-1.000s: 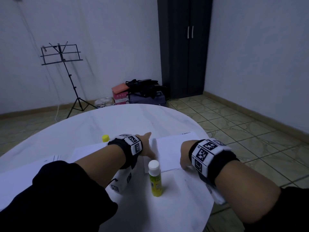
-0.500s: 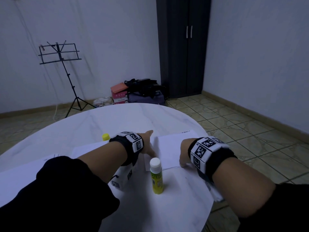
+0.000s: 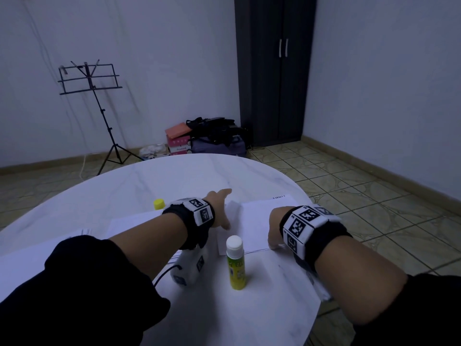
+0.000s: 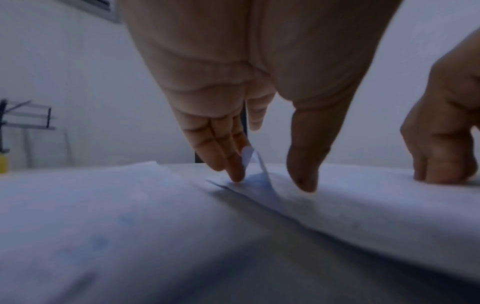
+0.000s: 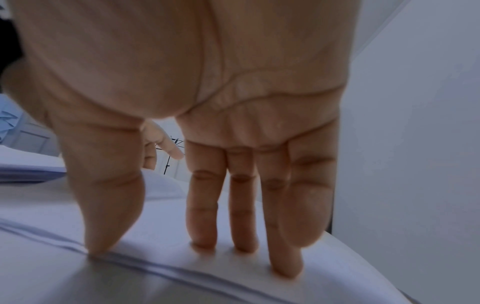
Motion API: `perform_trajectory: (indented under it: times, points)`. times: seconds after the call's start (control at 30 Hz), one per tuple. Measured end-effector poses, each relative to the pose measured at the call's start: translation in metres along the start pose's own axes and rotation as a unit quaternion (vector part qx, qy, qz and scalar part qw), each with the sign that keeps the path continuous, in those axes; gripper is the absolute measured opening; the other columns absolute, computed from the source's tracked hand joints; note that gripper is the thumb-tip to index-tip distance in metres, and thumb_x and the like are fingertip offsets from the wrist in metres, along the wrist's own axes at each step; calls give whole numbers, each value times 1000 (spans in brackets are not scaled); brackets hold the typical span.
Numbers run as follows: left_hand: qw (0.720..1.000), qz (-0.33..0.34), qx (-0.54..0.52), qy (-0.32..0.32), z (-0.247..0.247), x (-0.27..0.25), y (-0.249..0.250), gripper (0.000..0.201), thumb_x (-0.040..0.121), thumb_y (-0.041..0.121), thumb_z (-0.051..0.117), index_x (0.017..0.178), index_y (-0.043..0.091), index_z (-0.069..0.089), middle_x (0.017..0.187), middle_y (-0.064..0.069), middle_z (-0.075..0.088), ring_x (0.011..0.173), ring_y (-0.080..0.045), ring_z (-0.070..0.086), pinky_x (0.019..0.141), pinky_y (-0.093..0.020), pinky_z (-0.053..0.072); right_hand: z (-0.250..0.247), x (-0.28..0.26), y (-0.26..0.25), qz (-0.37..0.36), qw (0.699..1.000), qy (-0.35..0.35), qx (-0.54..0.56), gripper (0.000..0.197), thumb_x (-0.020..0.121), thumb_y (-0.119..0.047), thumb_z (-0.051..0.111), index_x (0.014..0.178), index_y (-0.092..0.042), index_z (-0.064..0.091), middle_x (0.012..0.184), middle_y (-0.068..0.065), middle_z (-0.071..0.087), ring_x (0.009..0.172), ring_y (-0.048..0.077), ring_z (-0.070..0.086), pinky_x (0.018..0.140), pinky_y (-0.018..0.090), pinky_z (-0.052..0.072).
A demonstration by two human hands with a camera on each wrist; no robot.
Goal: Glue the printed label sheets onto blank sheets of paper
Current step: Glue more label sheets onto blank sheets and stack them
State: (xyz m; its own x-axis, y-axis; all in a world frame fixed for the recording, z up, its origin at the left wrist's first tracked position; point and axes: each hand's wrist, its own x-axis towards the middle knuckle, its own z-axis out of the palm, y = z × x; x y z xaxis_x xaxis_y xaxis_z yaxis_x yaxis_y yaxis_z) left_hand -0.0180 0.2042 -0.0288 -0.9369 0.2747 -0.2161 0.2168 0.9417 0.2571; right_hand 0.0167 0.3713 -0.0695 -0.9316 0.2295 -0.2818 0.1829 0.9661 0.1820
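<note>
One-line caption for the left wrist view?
Left hand presses fingertips on a paper sheet, one corner lifted; right hand presses alongside.

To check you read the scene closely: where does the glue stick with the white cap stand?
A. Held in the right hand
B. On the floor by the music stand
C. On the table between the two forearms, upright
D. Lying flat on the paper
C: the glue stick stands upright on the table between the forearms, touched by neither hand.
</note>
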Motion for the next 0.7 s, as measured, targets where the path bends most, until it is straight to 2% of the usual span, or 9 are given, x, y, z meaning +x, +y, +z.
perform_trajectory:
  times: [0.07, 0.13, 0.2, 0.27, 0.33, 0.4, 0.5, 0.6, 0.7]
  points:
    - [997, -29, -73, 17, -4, -1, -4, 83, 76, 17, 77, 143, 32, 31, 141, -10, 40, 117, -30, 53, 99, -42, 46, -1, 1, 0, -2, 1000, 8, 4, 36, 50, -37, 76, 64, -14, 51, 94, 12, 64, 89, 32, 61, 85, 51, 47]
    - [983, -57, -173, 24, -6, -1, -6, 60, 78, 7, 74, 128, 28, 48, 132, -11, 46, 101, -28, 61, 92, -41, 52, -1, 1, 0, 2, 1000, 3, 8, 37, 47, -38, 76, 64, -14, 54, 92, 12, 64, 86, 31, 62, 84, 50, 48]
    - [965, -63, -252, 12, -6, -5, -4, 38, 81, -1, 69, 109, 21, 57, 114, -10, 53, 87, -24, 61, 82, -35, 56, -3, 1, 0, 1, 1000, -6, 10, 37, 47, -38, 78, 63, -15, 55, 91, 10, 64, 87, 31, 62, 84, 50, 48]
    - [965, -55, -255, -1, -5, -7, -2, 26, 85, -1, 65, 101, 18, 62, 103, -9, 57, 84, -20, 58, 70, -26, 54, -5, 0, -1, -4, 1000, -13, 11, 36, 48, -38, 80, 61, -16, 56, 91, 10, 65, 88, 31, 62, 85, 50, 48]
    - [975, -48, -217, -21, -4, -9, 0, 23, 87, 5, 65, 107, 16, 67, 100, -8, 59, 86, -19, 56, 64, -23, 51, -5, 0, -2, -4, 1000, -16, 11, 38, 47, -39, 81, 61, -16, 55, 92, 11, 65, 89, 32, 62, 85, 51, 49]
    - [979, -51, -196, -30, -4, -11, 1, 24, 86, 12, 68, 110, 14, 69, 97, -7, 61, 79, -19, 57, 63, -22, 52, -3, 4, -2, 3, 1000, -20, 10, 42, 44, -41, 80, 63, -16, 53, 94, 11, 64, 89, 32, 62, 84, 51, 48]
    - [967, -42, -252, -9, -4, -10, -1, 17, 80, 20, 74, 93, 8, 72, 87, -10, 67, 73, -23, 64, 75, -32, 59, -3, 7, -2, 7, 1000, -28, -2, 44, 41, -43, 79, 64, -16, 52, 94, 11, 64, 89, 33, 62, 84, 53, 48]
    - [950, -19, -312, -25, -3, -14, -2, 8, 82, 13, 71, 90, 10, 69, 83, -8, 66, 73, -20, 63, 72, -32, 59, -8, -2, -1, -11, 999, -32, -6, 36, 49, -40, 79, 62, -17, 55, 90, 9, 64, 88, 31, 62, 84, 50, 49]
    - [958, -3, -279, -72, 0, -19, -4, 16, 85, 12, 68, 98, 19, 69, 76, 5, 59, 69, -10, 54, 60, -22, 53, -10, -18, 3, -43, 999, -1, -26, 24, 62, -35, 73, 68, -17, 60, 82, 3, 63, 83, 27, 62, 84, 44, 51]
